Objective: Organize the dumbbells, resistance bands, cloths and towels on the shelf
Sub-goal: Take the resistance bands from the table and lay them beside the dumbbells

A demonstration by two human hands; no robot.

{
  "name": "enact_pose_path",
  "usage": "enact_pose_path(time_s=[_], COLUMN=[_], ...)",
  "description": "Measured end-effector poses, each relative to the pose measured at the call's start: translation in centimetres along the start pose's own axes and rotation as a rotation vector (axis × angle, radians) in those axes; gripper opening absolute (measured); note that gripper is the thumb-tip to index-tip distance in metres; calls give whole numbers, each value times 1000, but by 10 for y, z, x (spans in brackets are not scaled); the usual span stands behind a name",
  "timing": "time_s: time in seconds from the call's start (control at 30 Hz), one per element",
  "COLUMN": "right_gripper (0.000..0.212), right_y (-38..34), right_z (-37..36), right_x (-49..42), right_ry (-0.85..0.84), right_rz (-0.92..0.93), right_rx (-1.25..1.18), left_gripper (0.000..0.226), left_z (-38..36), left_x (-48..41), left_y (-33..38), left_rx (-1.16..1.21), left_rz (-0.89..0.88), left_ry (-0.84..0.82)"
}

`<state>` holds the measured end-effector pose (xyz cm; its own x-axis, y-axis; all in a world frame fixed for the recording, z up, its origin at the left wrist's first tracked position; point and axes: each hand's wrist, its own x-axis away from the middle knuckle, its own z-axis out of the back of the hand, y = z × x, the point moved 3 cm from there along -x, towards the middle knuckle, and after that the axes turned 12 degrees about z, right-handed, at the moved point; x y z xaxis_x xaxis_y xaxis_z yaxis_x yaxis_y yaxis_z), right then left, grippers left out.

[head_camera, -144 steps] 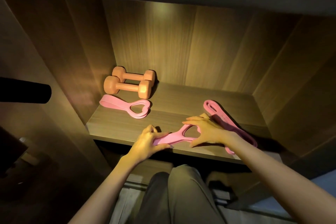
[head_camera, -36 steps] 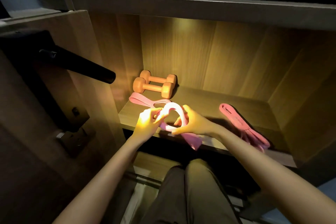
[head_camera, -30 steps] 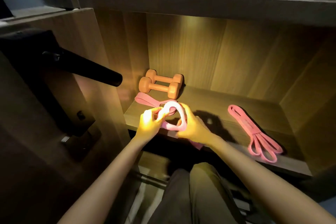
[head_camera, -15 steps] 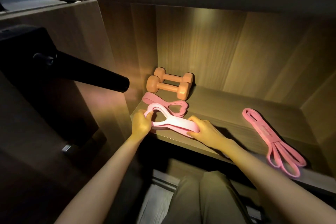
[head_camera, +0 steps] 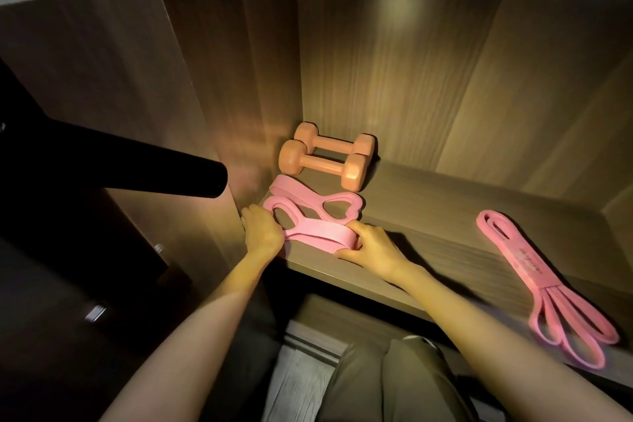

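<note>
Pinching the folded pink band at the shelf's front-left edge, left hand closed on its looped end, right hand gripping the fold, risks it springing open or slipping off.

Left hand covers the near end of the front pink band; its fingertips are tucked out of sight, so grip there is unclear. Right hand hides the band's other end; the thumb runs under it. Front band overlaps the second heart-loop band, masking its lower edge. Rear dumbbell is partly blocked by the front dumbbell. Print on the long band too small to read. Black bar cut off at left edge. Both forearms and the trousers cut off at bottom. Shelf top edge lost in dark.
</note>
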<state>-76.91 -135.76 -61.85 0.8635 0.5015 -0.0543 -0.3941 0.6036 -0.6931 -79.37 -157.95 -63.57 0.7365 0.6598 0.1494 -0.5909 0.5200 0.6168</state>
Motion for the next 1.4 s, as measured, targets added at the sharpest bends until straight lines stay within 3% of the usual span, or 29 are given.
enact_pose_path(time_s=[0.2, 0.37, 0.6, 0.87, 1.1, 1.23, 1.4], right_gripper=[70, 51, 51, 53, 63, 57, 48], right_y=[-9, -5, 2, 5, -11, -14, 0], right_z=[3, -2, -6, 1, 20, 40, 77], right_x=[10, 15, 8, 13, 24, 47, 103], right_ry=[42, 39, 40, -12, -96, -30, 73], right_rz=[136, 219, 296, 213, 218, 200, 110], right_rx=[39, 148, 228, 341, 404, 350, 326], left_gripper=[35, 28, 32, 35, 39, 37, 53], left_z=[-4, -6, -5, -4, 3, 12, 5], left_x=[6, 4, 8, 11, 22, 57, 110], left_y=[-2, -6, -5, 2, 2, 16, 50], left_rx=[-6, -123, -147, -147, -124, -64, -45], left_rz=[-159, -292, -335, -258, -447, -547, -639], left_ry=[123, 133, 177, 176, 135, 167, 7])
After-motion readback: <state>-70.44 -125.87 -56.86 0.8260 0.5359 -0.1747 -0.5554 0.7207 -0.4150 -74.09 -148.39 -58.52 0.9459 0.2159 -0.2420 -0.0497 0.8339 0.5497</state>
